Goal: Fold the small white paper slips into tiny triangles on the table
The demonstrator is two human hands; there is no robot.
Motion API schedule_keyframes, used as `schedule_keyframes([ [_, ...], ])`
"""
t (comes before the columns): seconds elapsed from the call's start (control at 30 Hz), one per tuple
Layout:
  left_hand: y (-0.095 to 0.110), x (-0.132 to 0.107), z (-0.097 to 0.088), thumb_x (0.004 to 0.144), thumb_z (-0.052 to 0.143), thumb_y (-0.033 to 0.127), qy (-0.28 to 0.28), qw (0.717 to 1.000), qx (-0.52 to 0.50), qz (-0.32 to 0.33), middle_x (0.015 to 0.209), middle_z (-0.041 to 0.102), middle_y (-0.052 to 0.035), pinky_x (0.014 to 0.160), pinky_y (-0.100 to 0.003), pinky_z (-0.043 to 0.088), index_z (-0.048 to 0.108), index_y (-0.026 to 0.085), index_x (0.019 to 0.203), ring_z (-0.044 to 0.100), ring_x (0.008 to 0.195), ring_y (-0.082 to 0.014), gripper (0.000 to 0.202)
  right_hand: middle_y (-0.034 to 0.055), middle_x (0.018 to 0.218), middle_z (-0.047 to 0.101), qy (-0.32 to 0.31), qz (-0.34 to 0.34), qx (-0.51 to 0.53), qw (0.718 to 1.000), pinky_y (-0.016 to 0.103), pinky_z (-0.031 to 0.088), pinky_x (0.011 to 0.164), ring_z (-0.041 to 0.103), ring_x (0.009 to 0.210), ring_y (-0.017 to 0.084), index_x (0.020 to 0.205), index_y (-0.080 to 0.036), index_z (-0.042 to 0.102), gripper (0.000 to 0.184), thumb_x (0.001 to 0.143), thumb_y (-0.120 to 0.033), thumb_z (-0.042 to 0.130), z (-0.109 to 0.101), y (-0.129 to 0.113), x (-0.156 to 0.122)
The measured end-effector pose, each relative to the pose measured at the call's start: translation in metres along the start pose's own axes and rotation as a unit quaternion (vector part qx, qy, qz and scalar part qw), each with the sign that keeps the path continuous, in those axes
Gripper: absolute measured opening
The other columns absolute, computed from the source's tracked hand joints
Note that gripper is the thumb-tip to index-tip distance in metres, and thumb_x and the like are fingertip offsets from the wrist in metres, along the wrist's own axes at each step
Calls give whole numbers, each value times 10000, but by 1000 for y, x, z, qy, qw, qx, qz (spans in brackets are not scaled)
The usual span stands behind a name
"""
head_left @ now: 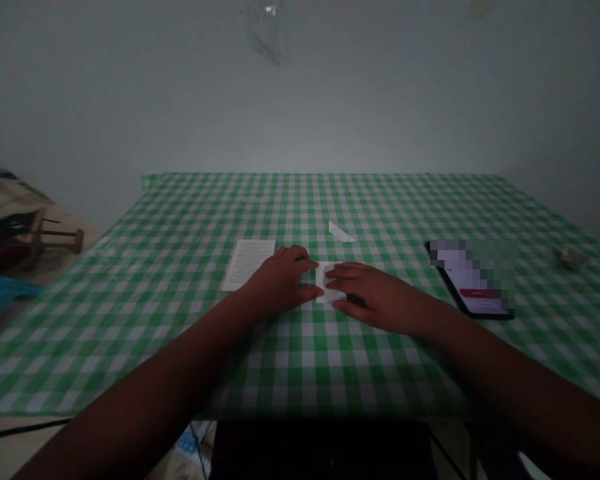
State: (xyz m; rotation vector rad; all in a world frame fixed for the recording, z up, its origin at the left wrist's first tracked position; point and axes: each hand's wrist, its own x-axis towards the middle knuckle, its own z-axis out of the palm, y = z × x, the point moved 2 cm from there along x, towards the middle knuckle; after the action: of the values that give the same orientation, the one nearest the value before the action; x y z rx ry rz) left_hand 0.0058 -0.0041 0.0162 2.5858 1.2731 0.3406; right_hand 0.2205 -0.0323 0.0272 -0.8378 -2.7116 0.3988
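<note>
Both of my hands rest on a small folded piece of printed paper (327, 283) in the middle of a table covered by a green and white checked cloth (190, 333). My left hand (279, 283) lies on the cloth with its fingers curled and its fingertips pressing the paper's left edge. My right hand (373, 293) lies flat over the paper's right part, fingers stretched out and pointing left. Most of the paper is hidden under the fingers.
A printed white sheet (249, 263) lies just left of my left hand. A small paper scrap (341, 232) lies further back. A phone (473, 280) with a lit screen lies to the right. A small pale object (571, 257) sits at the far right. A wooden item (55, 237) stands on the floor left.
</note>
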Motion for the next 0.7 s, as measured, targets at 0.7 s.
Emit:
schedule_keyframes([
  [0.7,-2,2,2,821,715,507,2,1000,2,1,1283,571,-90,1037,-436,448,648,215,1270,535,1139,-266,540,73,953,713,28,60,-21,998,406,476,890,617,924,227,924,-195,760,164,932,-203,596,0,9,6],
])
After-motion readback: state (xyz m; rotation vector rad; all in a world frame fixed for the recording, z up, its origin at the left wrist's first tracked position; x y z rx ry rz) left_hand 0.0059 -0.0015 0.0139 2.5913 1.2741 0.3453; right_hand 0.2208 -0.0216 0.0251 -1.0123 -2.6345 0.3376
